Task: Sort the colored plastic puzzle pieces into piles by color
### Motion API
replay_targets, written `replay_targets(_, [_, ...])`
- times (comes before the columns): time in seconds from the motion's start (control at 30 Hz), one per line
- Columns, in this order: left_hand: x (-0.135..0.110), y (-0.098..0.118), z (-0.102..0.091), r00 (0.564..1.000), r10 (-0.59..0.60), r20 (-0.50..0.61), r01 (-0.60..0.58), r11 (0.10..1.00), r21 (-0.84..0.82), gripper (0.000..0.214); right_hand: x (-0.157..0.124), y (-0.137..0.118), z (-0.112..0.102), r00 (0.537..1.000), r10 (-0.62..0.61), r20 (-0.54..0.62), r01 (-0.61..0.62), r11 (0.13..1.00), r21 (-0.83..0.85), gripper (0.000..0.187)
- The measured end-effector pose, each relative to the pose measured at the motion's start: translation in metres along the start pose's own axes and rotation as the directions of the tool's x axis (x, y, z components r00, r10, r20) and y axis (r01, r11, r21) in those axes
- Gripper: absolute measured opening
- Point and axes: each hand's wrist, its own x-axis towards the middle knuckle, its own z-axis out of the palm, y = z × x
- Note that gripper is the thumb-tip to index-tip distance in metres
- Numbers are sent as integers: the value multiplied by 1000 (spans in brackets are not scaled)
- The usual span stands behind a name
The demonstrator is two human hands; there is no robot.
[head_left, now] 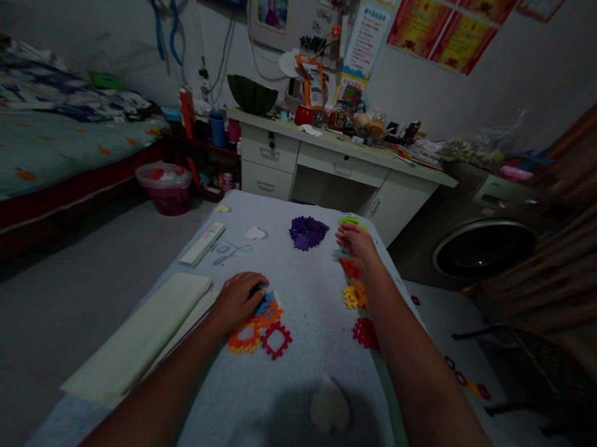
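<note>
My left hand (238, 299) rests palm down on a joined cluster of flat puzzle pieces (262, 327) in blue, orange and red on a grey-blue cloth-covered table (295, 383); its fingers curl over the top pieces. My right hand (357, 245) reaches farther out at the table's right edge, fingers bent down onto small pieces beside a green piece (351, 221). A purple pile of pieces (307, 232) lies just left of that hand. Loose red (364, 332), yellow-orange (355, 295) and red-orange pieces (349, 268) lie along my right forearm.
A pale folded cloth (145, 332), a long white box (203, 244) and scissors (231, 252) lie on the table's left side. Beyond stand a cluttered white desk (332, 162), a bed (42, 157), a pink bin (166, 187) and a washing machine (482, 243).
</note>
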Motion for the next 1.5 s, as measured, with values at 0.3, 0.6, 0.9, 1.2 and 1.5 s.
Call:
replay_targets(0.3, [3,4,-3,1000,-16,-19,15,999,-45,30,-122,58,23,790,-7,613,373,800,-471,19])
replay_targets(0.6, [2,-1,-1,999,-1,-50,-3,997,-76,28,-154,84,31,629,-36,777,693,479,-539,32])
replay_targets(0.9, [1,3,-2,1000,21,5,-21,999,-37,27,-160,91,43,731,-52,680,628,440,-642,28])
replay_targets(1.2, [1,8,-6,1000,15,24,-14,999,-48,27,-149,95,37,836,-43,547,372,779,-506,19])
replay_targets(1.5, [1,6,-4,999,25,46,-23,998,-55,27,-136,103,30,906,-48,420,165,955,-247,24])
